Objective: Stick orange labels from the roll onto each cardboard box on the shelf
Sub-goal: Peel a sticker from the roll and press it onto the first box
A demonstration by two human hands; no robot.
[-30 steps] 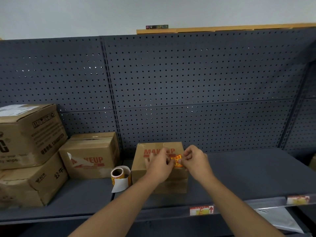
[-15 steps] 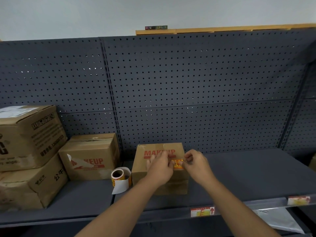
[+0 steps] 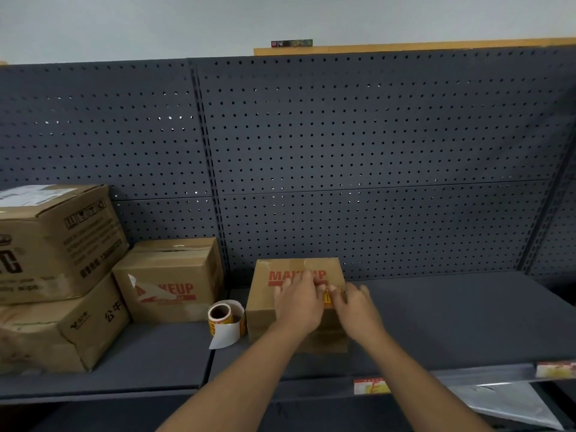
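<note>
Left hand [image 3: 297,302] and right hand [image 3: 355,307] press small orange label [image 3: 328,297] flat onto front of small brown cardboard "MAKEUP" box [image 3: 265,310]; fingers extended. Sticking step underway. Next likely: fresh label from orange label roll [image 3: 223,318].

1. Pale grey-white wall [image 3: 156,23] fills the top of the view; lighting flat and even.
2. Dark grey perforated back panel [image 3: 358,135] in sections, split by a vertical slotted upright [image 3: 207,169].
3. Wooden board [image 3: 436,46] runs along the panel's top edge on the right; a small dark strip [image 3: 291,43] sits on it.
4. Price tags [image 3: 371,386] are fixed to the front rail.
</note>
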